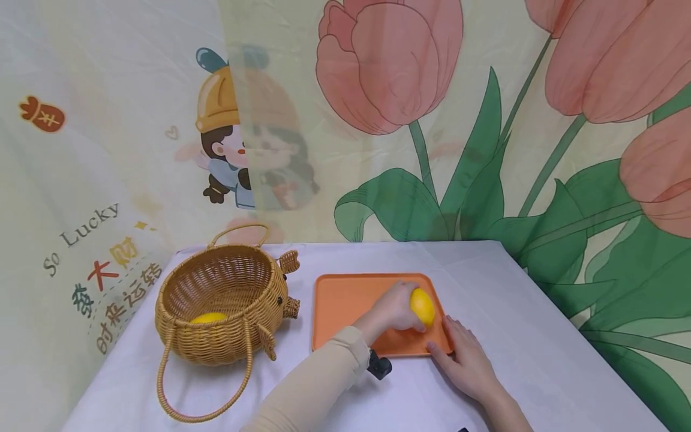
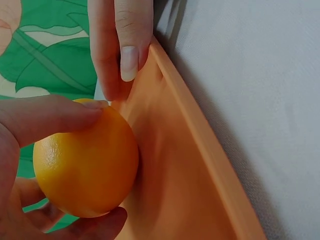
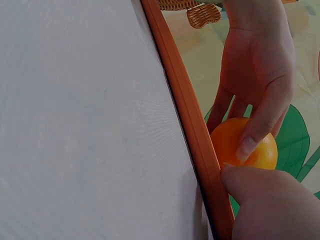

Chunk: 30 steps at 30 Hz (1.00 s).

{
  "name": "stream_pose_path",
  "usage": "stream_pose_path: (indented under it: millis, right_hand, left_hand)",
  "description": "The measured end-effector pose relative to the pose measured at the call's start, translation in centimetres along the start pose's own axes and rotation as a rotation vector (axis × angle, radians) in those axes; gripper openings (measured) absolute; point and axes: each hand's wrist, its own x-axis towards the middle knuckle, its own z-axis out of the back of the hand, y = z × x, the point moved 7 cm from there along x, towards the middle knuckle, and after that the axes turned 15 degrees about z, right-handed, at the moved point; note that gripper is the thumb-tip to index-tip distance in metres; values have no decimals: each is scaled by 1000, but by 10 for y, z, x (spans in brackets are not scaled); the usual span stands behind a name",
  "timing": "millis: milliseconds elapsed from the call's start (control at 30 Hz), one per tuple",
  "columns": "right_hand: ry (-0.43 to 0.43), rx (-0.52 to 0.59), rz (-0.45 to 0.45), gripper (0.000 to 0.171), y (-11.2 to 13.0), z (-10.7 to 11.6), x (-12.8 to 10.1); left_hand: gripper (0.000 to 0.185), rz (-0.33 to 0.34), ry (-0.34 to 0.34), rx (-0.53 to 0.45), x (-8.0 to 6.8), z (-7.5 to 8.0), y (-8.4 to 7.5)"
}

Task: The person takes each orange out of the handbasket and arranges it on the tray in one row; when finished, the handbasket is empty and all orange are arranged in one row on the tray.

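Note:
My left hand reaches over the right part of an orange tray and grips a lemon. In the left wrist view, the thumb presses on top of the lemon while the other fingers curl beneath it. Close over the tray's surface, the lemon is a smooth yellow oval. My right hand rests at the tray's near right corner, fingers extended along the right side and thumb at the front rim. The right wrist view has that thumb against the rim, just in front of the lemon.
A pig-shaped wicker basket stands left of the tray, its near handle hanging down onto the white tablecloth. Inside lies another yellow fruit, partly hidden by the rim. A printed curtain hangs behind the table.

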Motion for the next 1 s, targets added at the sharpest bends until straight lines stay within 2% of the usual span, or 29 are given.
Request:
stream_pose_path:
  millis: [300,467,1000]
  right_hand:
    - [10,0,-20,84,-2,-4,1]
    - [4,-1,-20,83,-3,-3,0]
    - [-2,6,-22,83,-4,-2,-1]
  left_hand:
    - [84,-9,21,-56,4,1,8]
    - [84,-26,28,-37,7,-2,6]
    - [84,-26,25,-23,4,-2,1]
